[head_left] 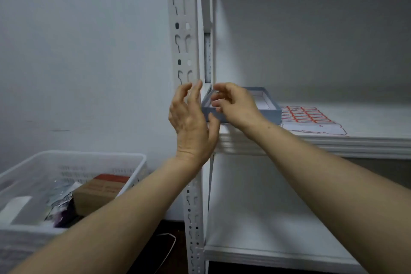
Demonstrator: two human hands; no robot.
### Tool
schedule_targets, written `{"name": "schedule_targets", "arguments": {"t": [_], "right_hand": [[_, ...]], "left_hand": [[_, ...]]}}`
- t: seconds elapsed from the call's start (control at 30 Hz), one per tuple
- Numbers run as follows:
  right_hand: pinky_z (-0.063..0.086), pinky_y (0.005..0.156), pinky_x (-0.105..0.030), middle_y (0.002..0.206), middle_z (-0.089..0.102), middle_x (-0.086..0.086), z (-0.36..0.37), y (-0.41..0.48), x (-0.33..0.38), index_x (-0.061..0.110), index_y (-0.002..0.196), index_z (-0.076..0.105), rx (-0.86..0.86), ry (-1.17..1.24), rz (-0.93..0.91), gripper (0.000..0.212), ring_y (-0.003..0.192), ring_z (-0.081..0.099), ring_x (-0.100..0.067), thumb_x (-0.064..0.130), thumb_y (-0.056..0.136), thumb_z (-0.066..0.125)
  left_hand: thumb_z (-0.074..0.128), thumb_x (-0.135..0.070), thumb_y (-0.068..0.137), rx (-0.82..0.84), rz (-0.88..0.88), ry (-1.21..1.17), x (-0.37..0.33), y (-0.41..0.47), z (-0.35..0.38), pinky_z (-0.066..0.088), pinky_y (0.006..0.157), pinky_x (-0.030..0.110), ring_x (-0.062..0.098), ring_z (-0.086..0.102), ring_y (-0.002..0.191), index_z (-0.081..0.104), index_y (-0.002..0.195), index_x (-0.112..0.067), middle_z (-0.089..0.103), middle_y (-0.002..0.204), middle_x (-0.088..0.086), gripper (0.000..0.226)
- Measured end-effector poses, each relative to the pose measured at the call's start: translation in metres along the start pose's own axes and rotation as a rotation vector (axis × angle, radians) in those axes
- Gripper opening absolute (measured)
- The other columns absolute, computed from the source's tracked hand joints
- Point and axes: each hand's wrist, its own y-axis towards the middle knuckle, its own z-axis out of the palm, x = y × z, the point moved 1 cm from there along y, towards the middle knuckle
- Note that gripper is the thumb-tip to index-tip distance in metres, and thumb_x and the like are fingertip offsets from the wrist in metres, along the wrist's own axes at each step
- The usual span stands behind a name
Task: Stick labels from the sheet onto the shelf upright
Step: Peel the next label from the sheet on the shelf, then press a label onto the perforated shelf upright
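Plainly found the shelf upright [183,29] rising through the middle of the view: white painted metal, punched down its face with paired hooked slots and small oval holes, some dark, some light. Traced it from the top edge down past the lower shelf board.

Spotted the label sheet [304,115] lying flat on the middle shelf [367,133], well to the right of the upright and just beside a shallow blue-grey box [270,114]. Read the sheet as white, with small red-bordered labels in a grid across its far part and a blank white strip with a thin red outline nearer the shelf edge. Print too small to read.

Caught the left grip [191,122] raised in front of the upright at shelf height, back toward the camera, fingers spread and relaxed, grasping nothing. Met the right grip [238,104] just beside it, in front of the box's near-left corner, fingers loosely curled toward the upright — could not tell grasping from released there, owing to blur.

Noticed a white plastic basket [73,158] low on the left, holding a brown cardboard carton [97,191] and other blurred items.
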Motion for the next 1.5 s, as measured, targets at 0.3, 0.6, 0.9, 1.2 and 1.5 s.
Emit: {"name": "schedule_targets", "arguments": {"t": [0.3,0.6,0.9,1.2,1.5], "right_hand": [[0.044,0.102,-0.04,0.123,0.06,-0.007,0.045,-0.01,0.015,0.009,0.129,0.048,0.028,0.101,0.027,0.035,0.113,0.056,-0.021,0.019,0.095,0.049],[0.044,0.099,-0.036,0.121,0.06,-0.009,0.046,-0.009,0.011,0.007,0.127,0.048,0.005,0.003,-0.03,0.034,0.111,0.056,-0.022,0.02,0.096,0.048],[0.043,0.1,-0.035,0.123,0.059,-0.009,0.05,-0.009,0.008,0.007,0.129,0.047,-0.021,0.034,-0.034,0.036,0.113,0.055,-0.022,0.019,0.096,0.048],[0.043,0.099,-0.033,0.124,0.059,-0.008,0.051,-0.009,0.007,0.006,0.129,0.046,-0.03,0.048,-0.035,0.035,0.113,0.054,-0.021,0.018,0.096,0.048],[0.043,0.096,-0.029,0.123,0.059,-0.007,0.052,-0.008,0.005,0.007,0.129,0.047,-0.042,0.06,-0.043,0.034,0.112,0.054,-0.02,0.018,0.096,0.048]], "left_hand": [[0.055,-0.026,0.094,0.242,-0.802,-0.606,0.04,-0.005,-0.031,0.042,0.079,0.005,0.004,0.054,0.104,0.05,0.13,-0.013,0.058,0.115,-0.008,0.039],[0.054,-0.015,0.094,0.219,-0.744,-0.689,0.045,-0.008,-0.028,0.042,0.054,0.003,-0.011,0.06,0.057,0.069,0.086,-0.014,0.068,0.062,-0.016,0.017],[0.05,-0.005,0.093,0.191,-0.757,-0.758,0.047,-0.01,-0.023,0.051,0.067,0.011,-0.004,0.064,0.067,0.07,0.091,-0.017,0.071,0.07,-0.016,0.023],[0.052,-0.009,0.09,0.189,-0.871,-0.838,0.05,-0.012,-0.022,0.051,0.087,0.035,0.015,0.063,0.078,0.07,0.077,-0.013,0.071,0.077,0.0,0.023],[0.052,-0.011,0.09,0.147,-0.956,-0.914,0.045,-0.011,-0.023,0.049,0.056,0.013,0.013,0.061,0.071,0.069,0.086,-0.01,0.069,0.081,0.004,0.018]]}}
